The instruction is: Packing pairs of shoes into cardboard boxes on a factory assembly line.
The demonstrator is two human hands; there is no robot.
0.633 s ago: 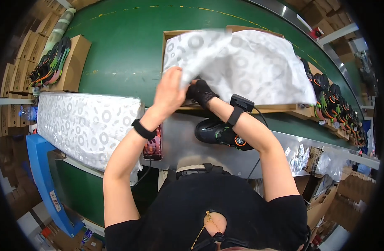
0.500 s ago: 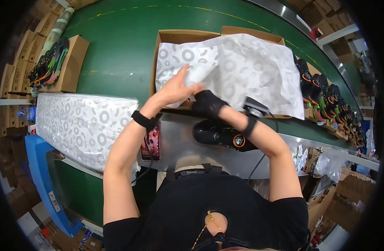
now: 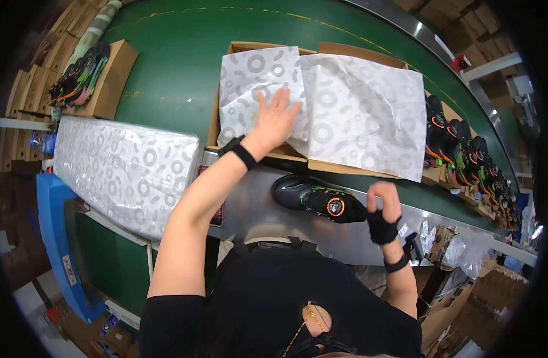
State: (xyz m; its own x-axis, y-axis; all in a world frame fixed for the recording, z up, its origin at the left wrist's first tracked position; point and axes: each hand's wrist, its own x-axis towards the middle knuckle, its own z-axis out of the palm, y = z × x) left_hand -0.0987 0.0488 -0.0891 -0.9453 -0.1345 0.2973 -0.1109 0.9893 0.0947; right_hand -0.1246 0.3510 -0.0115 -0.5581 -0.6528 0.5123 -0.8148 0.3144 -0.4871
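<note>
1. Paper (image 3: pixel 363 113) over the box (image 3: pixel 278 153) could crease or tear if the left hand (image 3: pixel 272 122), fingers spread on it, presses hard.
2. Shoe (image 3: pixel 318 198) on the metal ledge (image 3: pixel 253 209) could slide if the right hand (image 3: pixel 384 209) knocks it; its fingers curl, grip unclear.

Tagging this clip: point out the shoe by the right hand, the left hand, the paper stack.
Shoe (image 3: pixel 312 198), head view, middle of its body.
Left hand (image 3: pixel 272 125), head view, its back.
Paper stack (image 3: pixel 124 164), head view, top face.
</note>
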